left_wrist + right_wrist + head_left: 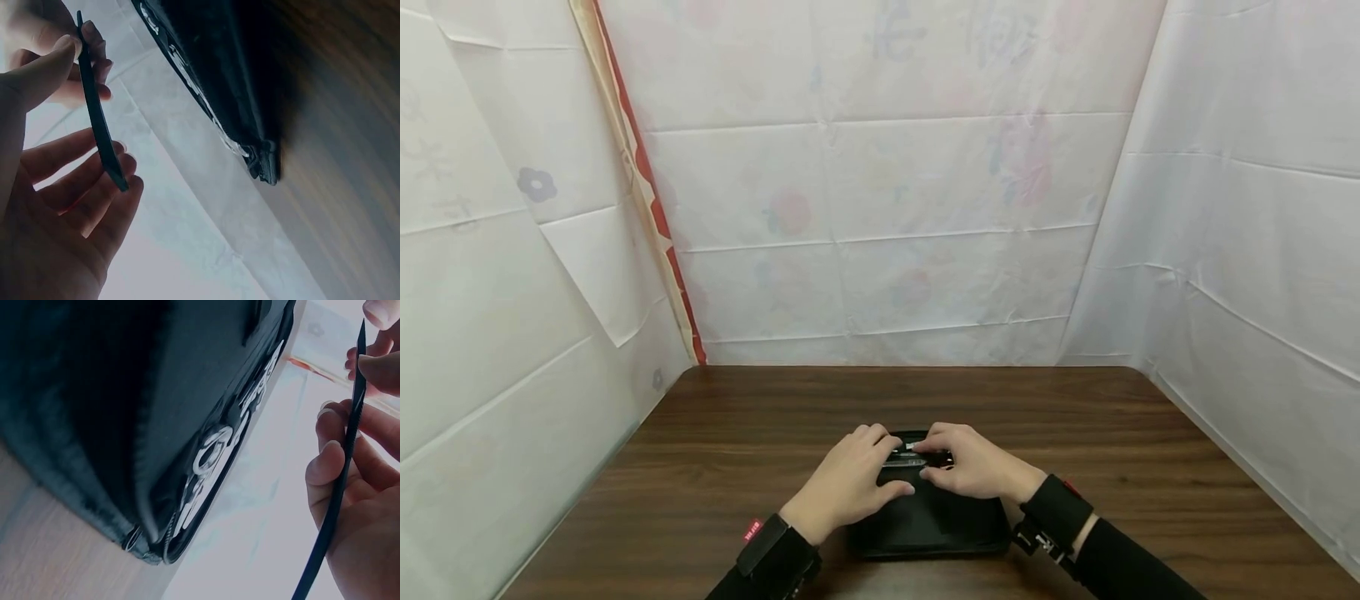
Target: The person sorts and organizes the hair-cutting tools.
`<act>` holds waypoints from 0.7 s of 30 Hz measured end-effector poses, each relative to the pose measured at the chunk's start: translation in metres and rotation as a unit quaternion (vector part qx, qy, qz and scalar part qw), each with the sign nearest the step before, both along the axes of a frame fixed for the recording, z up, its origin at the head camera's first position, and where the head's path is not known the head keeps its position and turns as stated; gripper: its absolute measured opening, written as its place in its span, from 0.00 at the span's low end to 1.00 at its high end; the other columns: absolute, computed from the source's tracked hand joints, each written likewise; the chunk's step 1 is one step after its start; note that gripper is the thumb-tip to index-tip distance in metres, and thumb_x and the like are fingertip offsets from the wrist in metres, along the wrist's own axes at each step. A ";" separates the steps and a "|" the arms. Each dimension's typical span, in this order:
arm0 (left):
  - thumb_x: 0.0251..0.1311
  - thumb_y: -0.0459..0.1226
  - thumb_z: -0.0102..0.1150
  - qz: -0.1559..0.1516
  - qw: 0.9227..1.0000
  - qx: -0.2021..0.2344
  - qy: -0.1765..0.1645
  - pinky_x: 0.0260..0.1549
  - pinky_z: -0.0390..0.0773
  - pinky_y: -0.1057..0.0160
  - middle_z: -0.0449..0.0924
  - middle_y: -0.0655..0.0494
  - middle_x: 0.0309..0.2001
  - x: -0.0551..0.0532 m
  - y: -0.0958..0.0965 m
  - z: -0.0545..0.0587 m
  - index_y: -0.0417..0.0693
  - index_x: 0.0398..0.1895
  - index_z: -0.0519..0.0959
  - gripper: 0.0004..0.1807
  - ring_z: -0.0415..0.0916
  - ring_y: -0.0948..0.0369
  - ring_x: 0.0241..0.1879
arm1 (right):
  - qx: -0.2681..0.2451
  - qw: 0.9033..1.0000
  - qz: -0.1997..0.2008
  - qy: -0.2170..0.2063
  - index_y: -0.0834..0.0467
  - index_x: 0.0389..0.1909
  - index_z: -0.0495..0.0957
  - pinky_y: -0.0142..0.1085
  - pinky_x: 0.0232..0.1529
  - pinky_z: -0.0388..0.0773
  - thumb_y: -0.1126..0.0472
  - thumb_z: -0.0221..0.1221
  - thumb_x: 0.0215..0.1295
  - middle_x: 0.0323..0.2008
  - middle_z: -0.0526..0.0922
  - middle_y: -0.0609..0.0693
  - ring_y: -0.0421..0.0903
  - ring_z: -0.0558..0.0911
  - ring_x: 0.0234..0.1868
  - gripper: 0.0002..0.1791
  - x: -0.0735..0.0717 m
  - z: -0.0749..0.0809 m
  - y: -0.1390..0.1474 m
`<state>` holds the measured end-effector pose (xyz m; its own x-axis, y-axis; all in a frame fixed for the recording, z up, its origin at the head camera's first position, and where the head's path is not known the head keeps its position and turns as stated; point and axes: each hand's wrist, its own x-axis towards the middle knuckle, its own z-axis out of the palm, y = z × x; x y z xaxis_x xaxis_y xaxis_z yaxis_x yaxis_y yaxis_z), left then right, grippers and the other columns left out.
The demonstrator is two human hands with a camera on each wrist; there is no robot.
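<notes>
A thin, dark, flat strip is held between both hands; its exact kind cannot be told. My left hand has its thumb against the strip, and its fingertips reach past the far side. From the right, my right hand grips the same strip, with its fingertips showing on the near side. Below the hands lies a black zippered case. Along its opening, silvery metal tools are visible, one with a ring-shaped end. The hands cover part of the case in the head view.
The case rests on a dark wooden table. White printed sheets hang behind the table and along both sides. A black band is strapped around the right wrist, and another band around the left.
</notes>
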<state>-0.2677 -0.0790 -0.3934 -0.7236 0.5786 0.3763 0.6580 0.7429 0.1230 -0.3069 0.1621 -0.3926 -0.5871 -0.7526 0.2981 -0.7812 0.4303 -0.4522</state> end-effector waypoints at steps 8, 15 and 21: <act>0.66 0.50 0.67 -0.012 1.000 0.014 -0.014 0.47 0.79 0.59 0.78 0.57 0.48 0.002 0.003 -0.002 0.45 0.53 0.81 0.21 0.75 0.60 0.46 | 0.000 1.000 0.007 -0.007 0.60 0.58 0.82 0.31 0.39 0.77 0.62 0.64 0.69 0.44 0.81 0.46 0.41 0.77 0.37 0.17 0.005 0.001 -0.004; 0.67 0.48 0.66 -0.018 1.000 -0.002 -0.016 0.47 0.80 0.59 0.79 0.56 0.48 0.003 0.004 -0.002 0.45 0.52 0.82 0.19 0.77 0.59 0.46 | 0.002 1.000 0.008 -0.008 0.60 0.57 0.82 0.28 0.36 0.74 0.62 0.64 0.69 0.44 0.80 0.44 0.41 0.76 0.33 0.17 0.009 0.002 -0.006; 0.68 0.46 0.65 -0.030 0.999 0.009 -0.033 0.40 0.79 0.63 0.79 0.59 0.41 0.002 0.003 -0.003 0.47 0.50 0.81 0.15 0.76 0.64 0.40 | 0.000 1.000 0.007 -0.003 0.60 0.55 0.83 0.28 0.34 0.74 0.62 0.64 0.69 0.43 0.80 0.45 0.45 0.77 0.31 0.16 0.011 0.002 -0.006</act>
<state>-0.2654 -0.0759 -0.3964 -0.7123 0.6143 0.3394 0.6904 0.7002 0.1818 -0.2956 0.1560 -0.3903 -0.5781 -0.7611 0.2941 -0.7844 0.4191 -0.4572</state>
